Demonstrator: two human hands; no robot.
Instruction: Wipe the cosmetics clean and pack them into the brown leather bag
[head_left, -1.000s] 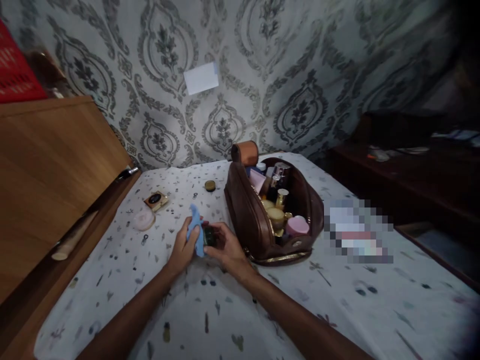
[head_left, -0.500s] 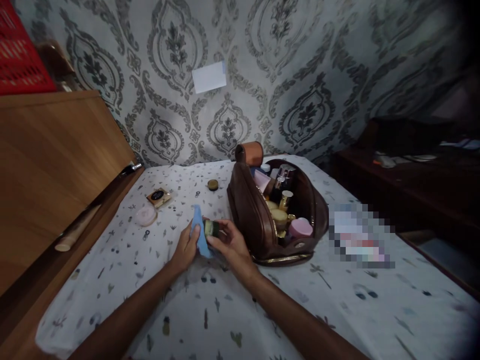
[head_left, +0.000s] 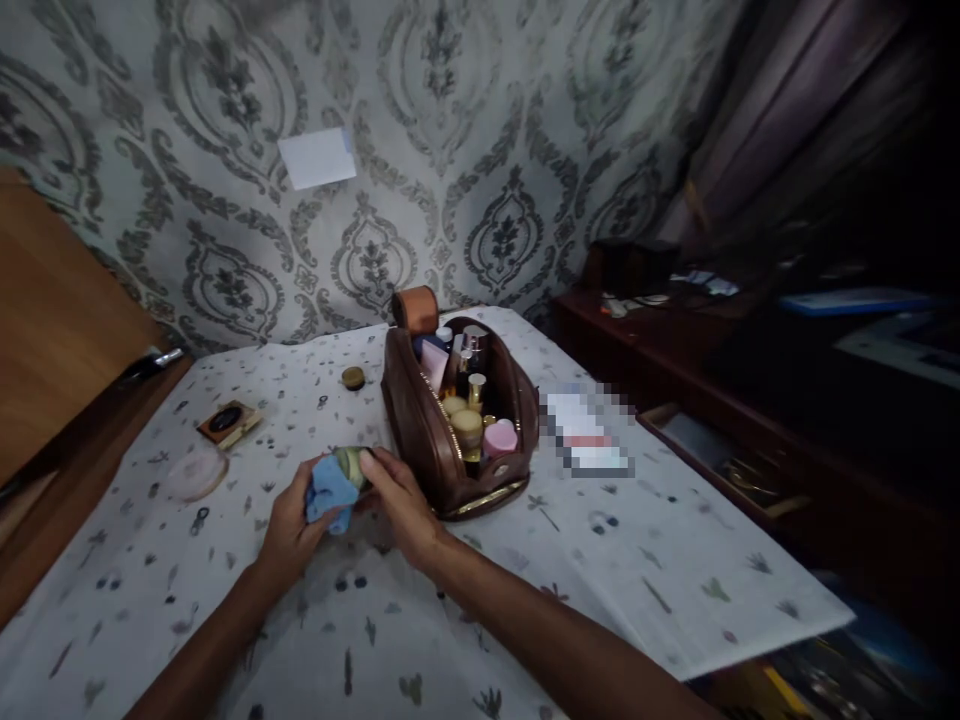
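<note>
My left hand (head_left: 289, 525) is closed round a blue cloth (head_left: 328, 490) and presses it against a small round jar (head_left: 351, 463). My right hand (head_left: 397, 500) grips that jar from the right side. Both hands hover just above the patterned white sheet (head_left: 660, 570), close to the left of an open brown toiletry bag (head_left: 420, 430). The bag stands upright, packed with several small bottles and jars, among them a pink lid (head_left: 500, 437).
On the sheet to the left lie a pale round compact (head_left: 196, 472), a square gold-edged compact (head_left: 229, 422) and a small dark lid (head_left: 353, 377). A wooden headboard (head_left: 52, 330) rises at the left. Dark furniture (head_left: 750, 400) stands beyond the right edge.
The view has swung to the right, so everything sits further left in the frame. The cloth has bunched lower round the jar between my hands.
</note>
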